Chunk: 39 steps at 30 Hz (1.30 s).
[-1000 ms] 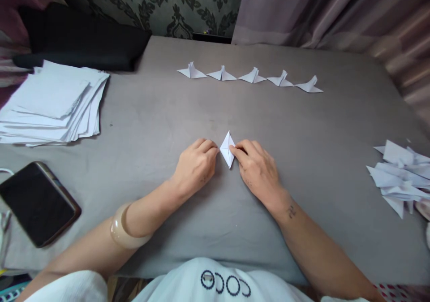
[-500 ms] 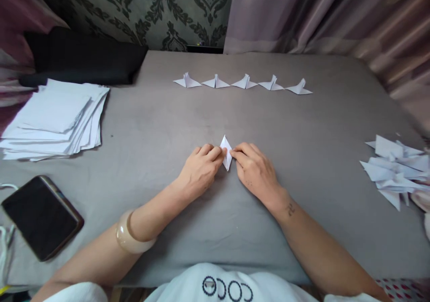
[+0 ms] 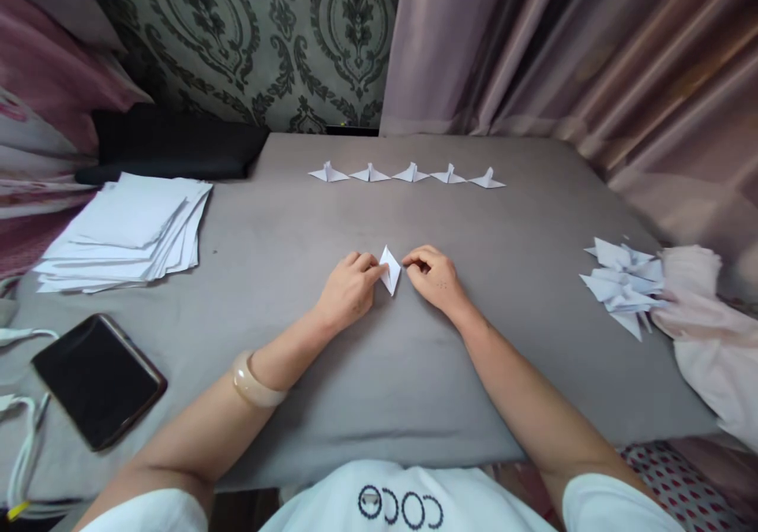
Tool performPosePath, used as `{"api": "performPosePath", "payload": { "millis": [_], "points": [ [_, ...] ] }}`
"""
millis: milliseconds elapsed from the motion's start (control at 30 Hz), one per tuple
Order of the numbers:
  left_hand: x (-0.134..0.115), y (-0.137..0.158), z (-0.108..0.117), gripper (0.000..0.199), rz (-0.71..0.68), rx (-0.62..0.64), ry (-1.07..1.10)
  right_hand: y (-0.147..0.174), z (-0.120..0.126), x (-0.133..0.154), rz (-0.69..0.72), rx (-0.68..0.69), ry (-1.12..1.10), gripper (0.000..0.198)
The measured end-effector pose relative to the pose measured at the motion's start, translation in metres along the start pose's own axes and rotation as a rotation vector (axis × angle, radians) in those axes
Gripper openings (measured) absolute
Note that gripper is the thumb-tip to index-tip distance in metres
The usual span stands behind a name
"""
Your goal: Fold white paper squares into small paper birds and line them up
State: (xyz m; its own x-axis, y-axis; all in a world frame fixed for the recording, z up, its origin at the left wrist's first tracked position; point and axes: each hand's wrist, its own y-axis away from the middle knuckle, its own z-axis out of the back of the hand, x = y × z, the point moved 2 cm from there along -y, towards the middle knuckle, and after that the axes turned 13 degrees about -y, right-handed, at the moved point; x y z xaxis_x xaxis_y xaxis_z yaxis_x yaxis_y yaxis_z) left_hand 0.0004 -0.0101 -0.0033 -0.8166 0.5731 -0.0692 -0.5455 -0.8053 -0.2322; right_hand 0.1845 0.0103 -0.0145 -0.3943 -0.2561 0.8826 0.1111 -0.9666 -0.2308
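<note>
A small white paper (image 3: 391, 273), folded into a diamond, lies on the grey cloth in front of me. My left hand (image 3: 352, 287) has its fingers curled, and its thumb and fingertips grip the paper's left edge. Just off the right corner is my right hand (image 3: 435, 278), fingers bent and thumb and forefinger tips together, with nothing visible between them. Whether those tips brush the corner is hard to tell. Farther back stands a row of several folded paper cranes (image 3: 411, 173).
At left are a stack of white paper sheets (image 3: 130, 216), a dark tablet-like device (image 3: 100, 380) and white cables (image 3: 24, 445). Behind the stack lies a folded black cloth (image 3: 178, 145). More folded paper pieces (image 3: 624, 279) are piled at right, beside a pale pink cloth (image 3: 692, 303).
My right hand has come off the folded paper and moved slightly right. My left hand stays on its left edge. The camera view has tilted up and shifted.
</note>
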Motion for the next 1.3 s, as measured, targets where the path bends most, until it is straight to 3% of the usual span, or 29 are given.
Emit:
{"api": "performPosePath", "payload": {
  "millis": [100, 267, 400, 567, 633, 833, 1033, 1300],
  "points": [
    [0.005, -0.001, -0.004, 0.028, 0.138, -0.129, 0.22, 0.004, -0.002, 0.004, -0.013, 0.045, 0.021, 0.015],
    [0.007, -0.005, -0.008, 0.014, 0.345, -0.1, 0.396, 0.01, -0.006, 0.008, -0.018, 0.051, 0.021, 0.016],
    [0.009, -0.006, -0.011, 0.017, 0.409, -0.104, 0.423, 0.013, -0.005, 0.01, -0.038, -0.007, -0.02, 0.023],
    [0.01, -0.007, -0.011, 0.011, 0.414, -0.095, 0.481, 0.014, -0.01, 0.015, -0.077, -0.016, -0.033, 0.01],
    [0.009, -0.007, -0.01, 0.009, 0.431, -0.105, 0.533, 0.012, -0.013, 0.016, -0.084, -0.012, -0.036, 0.015],
    [0.016, -0.009, -0.002, 0.03, 0.61, -0.264, 0.995, -0.011, -0.013, 0.019, -0.194, -0.042, -0.382, 0.022],
    [0.031, -0.015, 0.012, 0.027, 0.571, -0.426, 1.217, -0.032, -0.009, 0.021, -0.205, 0.044, -0.602, 0.036],
    [0.018, -0.025, 0.015, 0.026, 0.514, -0.265, 1.392, -0.032, -0.004, 0.012, -0.217, 0.202, -0.758, 0.032]
  ]
}}
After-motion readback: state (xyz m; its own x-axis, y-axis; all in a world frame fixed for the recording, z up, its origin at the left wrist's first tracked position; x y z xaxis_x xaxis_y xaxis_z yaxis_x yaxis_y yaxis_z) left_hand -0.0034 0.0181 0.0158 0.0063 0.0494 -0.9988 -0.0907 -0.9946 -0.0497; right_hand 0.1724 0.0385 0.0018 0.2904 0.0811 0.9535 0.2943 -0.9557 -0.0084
